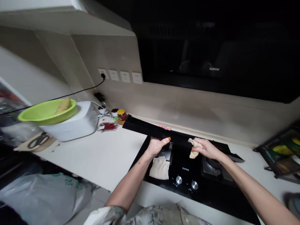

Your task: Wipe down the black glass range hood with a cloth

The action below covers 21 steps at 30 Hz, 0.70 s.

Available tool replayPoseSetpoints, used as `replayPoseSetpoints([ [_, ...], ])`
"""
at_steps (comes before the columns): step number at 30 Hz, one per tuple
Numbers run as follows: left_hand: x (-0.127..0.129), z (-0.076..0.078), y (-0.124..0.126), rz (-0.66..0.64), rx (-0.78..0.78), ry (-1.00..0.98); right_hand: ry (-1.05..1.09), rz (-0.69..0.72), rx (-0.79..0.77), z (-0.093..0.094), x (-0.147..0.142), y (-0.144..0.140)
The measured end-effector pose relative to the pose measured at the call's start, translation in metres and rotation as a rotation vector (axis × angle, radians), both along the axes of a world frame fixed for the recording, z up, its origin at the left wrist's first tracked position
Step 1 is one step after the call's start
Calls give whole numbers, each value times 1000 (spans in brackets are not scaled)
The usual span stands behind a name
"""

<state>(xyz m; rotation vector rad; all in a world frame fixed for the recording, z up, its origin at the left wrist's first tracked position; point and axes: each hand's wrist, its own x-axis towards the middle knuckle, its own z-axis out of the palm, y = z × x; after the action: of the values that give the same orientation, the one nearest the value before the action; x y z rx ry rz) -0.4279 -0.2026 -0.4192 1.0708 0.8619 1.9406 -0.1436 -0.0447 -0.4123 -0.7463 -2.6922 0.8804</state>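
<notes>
We hold a long black panel (150,130) above the back of the black hob (187,175), a little right of the frame's centre. Our left hand (157,144) grips it near its middle, fingers (164,127) wrapped over the far edge and thumb on the near face, so they are clamped on the panel. Our right hand (206,148) presses a cream cloth (195,147) against the panel further right, fingers closed around the wad.

The panel's long axis runs from the upper left, near the red-lidded jar (122,114), down to the lower right, where its tip (237,159) points past the right burner (212,165). It lies tilted, the left end raised over the table (98,156) and free of any support that we can see.

We judge the main risk to be the one-hand hold: with the cloth pushing on one side, the panel could pivot or slip and drop onto the glass hob and its knobs (187,182). The left end could also swing into the jar and the small things beside it. A second folded cloth (159,168) lies on the hob under our left wrist, and could be dragged off.
</notes>
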Motion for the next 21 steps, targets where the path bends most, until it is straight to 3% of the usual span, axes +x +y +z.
replayPoseSetpoints([
  [3,-1,7,-1,-64,74,32,-139,-131,124,-38,66,21],
  [6,1,12,-4,-114,145,46,-215,-279,192,-72,113,35],
  [9,2,12,-10,-139,159,15,-206,-370,175,-89,129,33],
  [11,3,13,-14,-140,133,-27,-163,-378,112,-87,122,25],
  [15,6,23,-21,-89,99,-73,49,-230,-32,-57,72,-8],
  [18,9,28,-22,-102,55,-94,153,-52,-34,-13,13,-42],
  [21,10,30,-25,-148,35,-78,153,179,68,39,-56,-77],
])
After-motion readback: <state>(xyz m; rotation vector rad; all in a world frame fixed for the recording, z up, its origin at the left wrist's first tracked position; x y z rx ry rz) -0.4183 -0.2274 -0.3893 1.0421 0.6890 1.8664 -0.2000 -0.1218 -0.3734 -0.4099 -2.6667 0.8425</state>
